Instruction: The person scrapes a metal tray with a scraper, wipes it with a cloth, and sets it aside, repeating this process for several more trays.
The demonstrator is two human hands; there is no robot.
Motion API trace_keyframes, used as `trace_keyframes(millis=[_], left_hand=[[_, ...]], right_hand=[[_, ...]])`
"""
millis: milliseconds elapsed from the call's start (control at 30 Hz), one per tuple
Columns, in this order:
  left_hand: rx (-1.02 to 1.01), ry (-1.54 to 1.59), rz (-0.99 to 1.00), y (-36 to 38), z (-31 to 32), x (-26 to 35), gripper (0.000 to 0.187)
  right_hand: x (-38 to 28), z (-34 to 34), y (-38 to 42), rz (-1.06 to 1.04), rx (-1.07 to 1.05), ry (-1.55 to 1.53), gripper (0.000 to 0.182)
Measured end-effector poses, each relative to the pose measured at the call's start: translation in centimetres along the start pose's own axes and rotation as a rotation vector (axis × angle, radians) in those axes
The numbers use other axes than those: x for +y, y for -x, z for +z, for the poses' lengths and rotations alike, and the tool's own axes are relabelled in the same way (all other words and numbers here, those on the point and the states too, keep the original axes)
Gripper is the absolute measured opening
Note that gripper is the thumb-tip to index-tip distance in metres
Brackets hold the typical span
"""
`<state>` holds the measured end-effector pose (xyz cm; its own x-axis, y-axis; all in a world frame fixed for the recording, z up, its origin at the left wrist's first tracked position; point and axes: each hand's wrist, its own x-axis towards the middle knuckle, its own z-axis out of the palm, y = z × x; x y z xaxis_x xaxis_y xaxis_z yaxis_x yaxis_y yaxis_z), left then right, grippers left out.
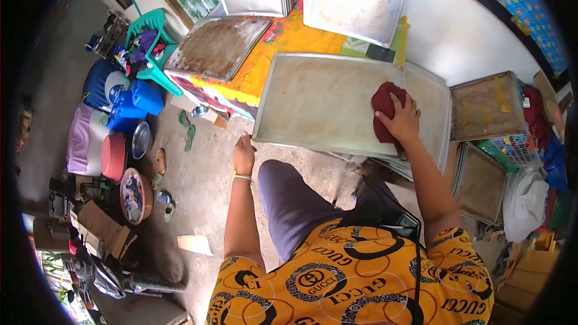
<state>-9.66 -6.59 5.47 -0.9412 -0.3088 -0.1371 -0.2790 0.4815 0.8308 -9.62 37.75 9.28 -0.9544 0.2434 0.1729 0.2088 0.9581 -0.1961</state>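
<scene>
A large metal tray [325, 102] lies in front of me, its surface dull and lightly stained. On its right part rests a dark red cloth [383, 108], and my right hand [402, 117] presses on it with the fingers bent over its edge. My left hand [244, 153] is closed at the near left corner of the tray, thumb and fingers pinching the rim. Beneath the tray, at the right, the edges of more trays [430, 96] show.
A brown-stained tray [220, 45] lies on the yellow tablecloth [301, 36]. Upright trays [355, 0] lean at the back. More trays [487, 108] stand at the right. Buckets [129, 102], a green chair [158, 66], basins [137, 195] and slippers [188, 132] are at the left.
</scene>
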Motion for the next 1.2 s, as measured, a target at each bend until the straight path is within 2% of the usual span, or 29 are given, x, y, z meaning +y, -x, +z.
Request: trace_keyframes(millis=[33,133,167,267,367,533,567,633,733,767,800,867,933,1000,1067,1200], left_hand=[[-0.025,-0.069,-0.057,-1.1,0.3,0.9,0.053],[0.189,-0.306,0.192,-3.3,2.4,-0.5,0.048],[0.184,-0.266,0.244,-3.8,2.6,-1.5,0.041],[0.083,0.005,0.25,-4.5,3.0,-3.7,0.042],[-0.026,0.178,0.069,-3.6,2.3,-1.9,0.037],[-0.061,0.268,0.004,-2.8,1.7,0.3,0.045],[-0.056,0.265,0.004,-2.9,1.7,0.5,0.048],[-0.058,0.406,-0.133,-3.2,1.7,1.1,0.053],[-0.083,0.474,-0.231,-4.0,1.5,0.8,0.063],[0.009,0.508,-0.168,-4.9,2.2,0.2,0.063],[0.03,0.378,-0.096,-4.5,2.4,0.9,0.059],[0.036,0.194,-0.013,-3.7,2.5,1.7,0.054],[-0.004,0.096,0.011,-3.7,2.2,0.9,0.052],[0.068,0.142,0.044,-4.0,2.7,0.6,0.05],[0.052,0.173,0.003,-4.1,2.6,1.0,0.049],[0.031,0.188,-0.044,-4.9,2.8,1.0,0.048]], right_hand=[[-0.1,-0.2,0.1,0.002,0.002,0.017,0.079],[-0.8,-0.1,-0.4,-0.009,0.012,0.067,0.083],[-1.0,0.2,-0.6,-0.012,0.025,0.082,0.084],[-2.6,1.7,-1.6,-0.043,0.012,0.079,0.087],[-7.4,2.8,-4.1,-0.123,-0.002,0.043,0.084],[-18.1,5.3,-6.6,-0.314,-0.079,-0.074,0.077],[-20.2,5.5,-6.1,-0.387,-0.102,-0.082,0.076],[-23.4,5.4,-4.0,-0.532,-0.143,-0.14,0.073],[-25.1,5.4,1.3,-0.786,-0.132,-0.295,0.064],[-24.9,5.3,2.8,-0.866,-0.151,-0.339,0.058],[-24.2,4.6,3.9,-0.942,-0.147,-0.362,0.056],[-22.2,3.8,5.1,-0.964,-0.26,-0.366,0.054],[-18.6,2.7,5.7,-0.946,-0.267,-0.382,0.05],[-14.0,1.8,6.3,-0.89,-0.298,-0.401,0.046],[-8.1,-0.6,6.4,-0.912,-0.346,-0.353,0.047],[2.3,-6.5,8.5,-0.667,-0.439,-0.179,0.039]])
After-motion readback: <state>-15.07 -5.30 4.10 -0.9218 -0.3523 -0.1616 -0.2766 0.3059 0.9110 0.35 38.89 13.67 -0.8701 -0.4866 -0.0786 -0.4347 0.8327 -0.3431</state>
